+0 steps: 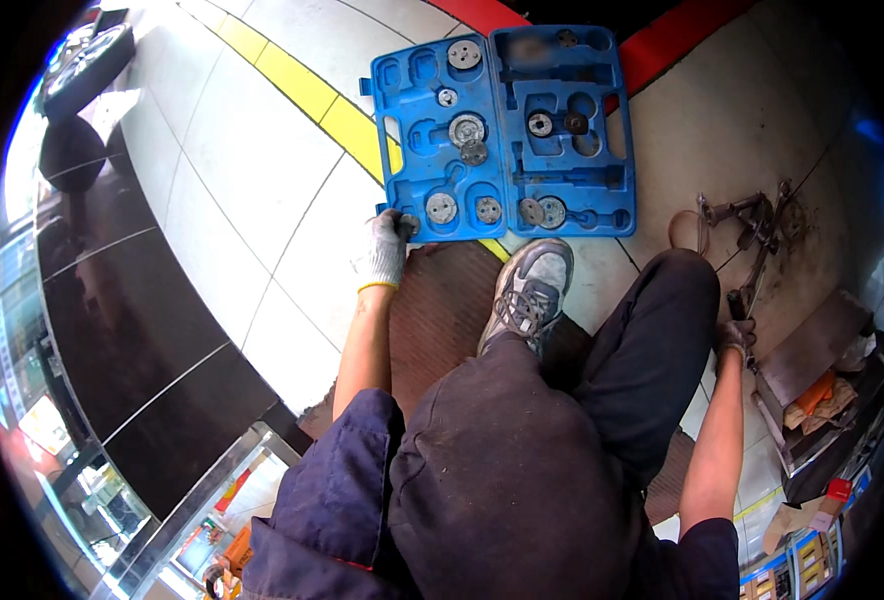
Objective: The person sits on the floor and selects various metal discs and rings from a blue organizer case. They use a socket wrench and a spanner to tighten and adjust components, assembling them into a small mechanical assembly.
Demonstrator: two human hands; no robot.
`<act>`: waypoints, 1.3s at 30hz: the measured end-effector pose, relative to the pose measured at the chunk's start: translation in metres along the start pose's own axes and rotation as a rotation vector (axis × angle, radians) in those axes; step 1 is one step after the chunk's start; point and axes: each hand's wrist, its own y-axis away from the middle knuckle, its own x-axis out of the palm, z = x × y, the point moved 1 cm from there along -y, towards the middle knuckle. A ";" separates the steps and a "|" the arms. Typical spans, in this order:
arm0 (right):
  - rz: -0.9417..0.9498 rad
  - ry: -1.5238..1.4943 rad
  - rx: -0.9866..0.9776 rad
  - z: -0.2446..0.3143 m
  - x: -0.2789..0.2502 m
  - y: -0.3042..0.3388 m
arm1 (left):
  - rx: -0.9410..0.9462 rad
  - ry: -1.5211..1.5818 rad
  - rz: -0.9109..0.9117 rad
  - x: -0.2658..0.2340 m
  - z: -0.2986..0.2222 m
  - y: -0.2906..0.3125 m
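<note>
An open blue plastic tool case (pixel 509 150) lies on the floor in front of my shoe. Several round metal discs sit in its moulded recesses, among them a large toothed-looking disc (pixel 466 129) and a pale disc (pixel 441 208). My left hand (pixel 385 250), in a grey-white work glove, is at the case's near left corner. Its fingers are closed around a small dark piece, too unclear to name. Far to the right, my gloved right hand (pixel 734 338) is closed round a dark tool handle (pixel 736 303), beside a cluster of metal tools (pixel 752 222).
A brown ribbed mat (pixel 442 300) lies under my shoe (pixel 532 290). At right stands an open metal box (pixel 812 350) with rags and an orange item. A wheel (pixel 87 70) is at the upper left. Yellow and red floor stripes run behind the case.
</note>
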 end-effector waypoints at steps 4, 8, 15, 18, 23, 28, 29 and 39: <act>-0.002 0.011 -0.009 -0.003 -0.002 -0.003 | 0.019 0.084 -0.017 0.005 0.001 0.000; 0.018 0.071 -0.011 0.004 -0.009 0.008 | 0.035 0.114 -0.055 0.012 0.008 0.001; 0.046 0.048 0.004 0.008 -0.015 0.016 | 0.027 0.169 -0.023 0.006 0.004 0.002; 0.000 0.032 -0.006 -0.005 0.001 -0.007 | 0.002 0.290 0.004 0.000 -0.007 0.002; 0.035 0.065 -0.001 0.004 -0.003 0.001 | -0.089 0.503 0.097 -0.008 -0.003 0.002; 0.006 0.056 0.025 0.003 -0.008 0.007 | -0.112 0.503 0.187 -0.018 -0.015 0.011; 0.011 0.054 0.016 0.003 -0.008 0.007 | -0.105 0.494 0.186 -0.018 -0.017 0.013; -0.003 0.037 -0.032 -0.001 -0.003 0.002 | 0.148 0.792 0.194 -0.021 -0.112 0.009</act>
